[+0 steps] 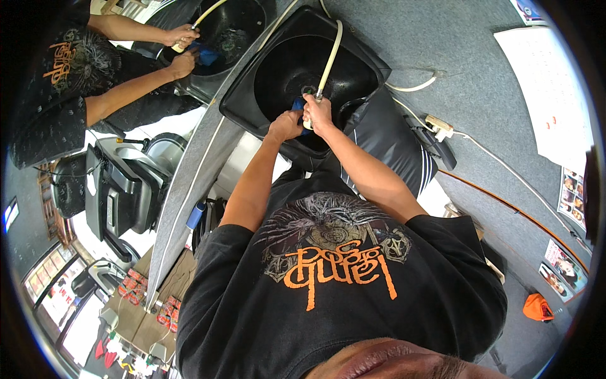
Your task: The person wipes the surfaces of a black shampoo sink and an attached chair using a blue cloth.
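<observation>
A black shampoo basin (pixel 272 49) lies before me. My right hand (pixel 318 113) is closed around the cream spray head (pixel 308 124) of a pale hose (pixel 332 57), which arches down over the basin. Close beside it, over the near part of the bowl, my left hand (pixel 285 125) holds something soft and blue, a cloth or sponge (pixel 298 104), partly hidden by my fingers. Whether water is flowing I cannot tell. At the upper left, a mirror reflects both hands, the hose and the basin.
The mirror's grey edge (pixel 182 175) runs along the basin's left side. A black padded seat (pixel 390 137) with white stripes adjoins the basin at right. A power strip (pixel 439 127) with cables is on the grey wall. An orange cap (pixel 537 307) is at lower right.
</observation>
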Motion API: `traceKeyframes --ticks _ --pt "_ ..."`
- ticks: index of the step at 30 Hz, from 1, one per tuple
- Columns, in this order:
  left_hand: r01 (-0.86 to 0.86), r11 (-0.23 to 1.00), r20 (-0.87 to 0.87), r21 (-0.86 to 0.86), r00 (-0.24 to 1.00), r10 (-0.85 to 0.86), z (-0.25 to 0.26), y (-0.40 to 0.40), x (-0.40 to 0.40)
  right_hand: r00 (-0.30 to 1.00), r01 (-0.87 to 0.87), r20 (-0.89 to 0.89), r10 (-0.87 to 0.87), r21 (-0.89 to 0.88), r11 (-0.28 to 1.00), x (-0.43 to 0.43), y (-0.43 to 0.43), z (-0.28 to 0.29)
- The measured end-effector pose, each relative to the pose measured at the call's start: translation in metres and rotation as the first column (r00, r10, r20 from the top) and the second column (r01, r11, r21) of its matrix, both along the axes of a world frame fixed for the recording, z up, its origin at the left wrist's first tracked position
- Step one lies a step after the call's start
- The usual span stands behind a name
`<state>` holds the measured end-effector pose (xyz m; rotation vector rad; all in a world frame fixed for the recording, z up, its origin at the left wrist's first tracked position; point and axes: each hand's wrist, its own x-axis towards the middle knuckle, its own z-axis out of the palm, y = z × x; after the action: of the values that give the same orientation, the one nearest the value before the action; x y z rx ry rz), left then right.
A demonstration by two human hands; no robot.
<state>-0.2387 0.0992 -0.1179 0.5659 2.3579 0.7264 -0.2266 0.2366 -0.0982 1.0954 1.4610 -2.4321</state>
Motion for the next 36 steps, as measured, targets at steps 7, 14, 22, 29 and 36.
traceKeyframes --ticks 7,14,22,29,36 --pt "0.264 0.955 -0.049 -0.134 0.961 -0.272 0.002 -0.008 0.008 1.000 -0.019 -0.024 0.019 -0.012 1.000 0.001 -0.003 0.000" --pt "0.010 0.998 -0.002 -0.062 1.000 -0.010 -0.001 -0.002 0.006 1.000 -0.012 -0.005 0.012 -0.012 1.000 0.003 0.001 0.001" --pt "-0.115 0.992 -0.104 0.050 0.987 0.119 -0.048 -0.005 -0.002 1.000 -0.017 -0.003 0.017 -0.009 1.000 0.005 -0.005 0.002" --pt "-0.075 0.995 -0.131 0.059 0.988 0.082 -0.064 -0.005 -0.006 1.000 -0.023 -0.015 0.022 -0.040 0.999 0.005 -0.006 0.003" --pt "-0.210 0.958 -0.055 0.194 0.973 0.225 -0.049 -0.006 -0.004 0.999 -0.032 -0.023 0.031 -0.042 0.999 0.007 -0.010 0.000"
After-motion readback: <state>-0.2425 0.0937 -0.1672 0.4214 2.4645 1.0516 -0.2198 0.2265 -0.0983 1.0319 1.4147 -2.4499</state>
